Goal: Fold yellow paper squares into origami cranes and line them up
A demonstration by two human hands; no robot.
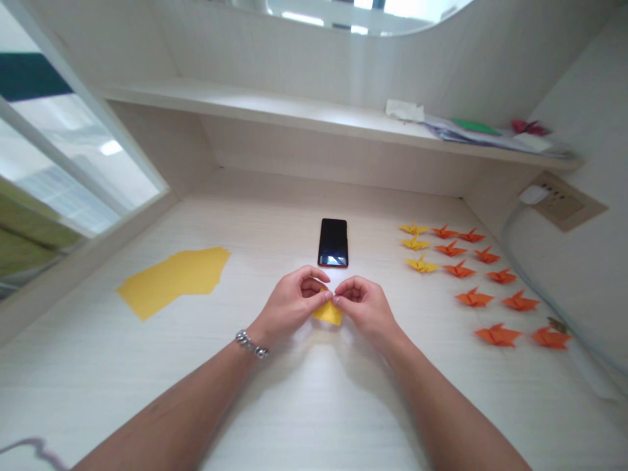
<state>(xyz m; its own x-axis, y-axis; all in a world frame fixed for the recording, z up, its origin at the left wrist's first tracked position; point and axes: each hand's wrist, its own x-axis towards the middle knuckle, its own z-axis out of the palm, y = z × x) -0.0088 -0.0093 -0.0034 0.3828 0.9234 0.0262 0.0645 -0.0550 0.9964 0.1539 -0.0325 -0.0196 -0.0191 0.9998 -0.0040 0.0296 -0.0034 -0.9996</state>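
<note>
A small folded piece of yellow paper [328,314] is held between both hands near the middle of the desk. My left hand [297,297], with a metal bracelet at the wrist, pinches its upper left part between thumb and fingers. My right hand [366,304] is closed on the upper right part, its thumb tip close to the left one. The fingers cover the paper's top edge, so its exact folds cannot be made out. Just beyond the hands lies a black phone [333,242], screen up.
Spread yellow paper sheets [174,278] lie at the left. Yellow paper cranes [420,264] and several orange paper cranes [473,298] stand in rows at the right. A cable [520,261] runs from a wall socket [564,199]. Papers [471,134] rest on the shelf [294,112] above.
</note>
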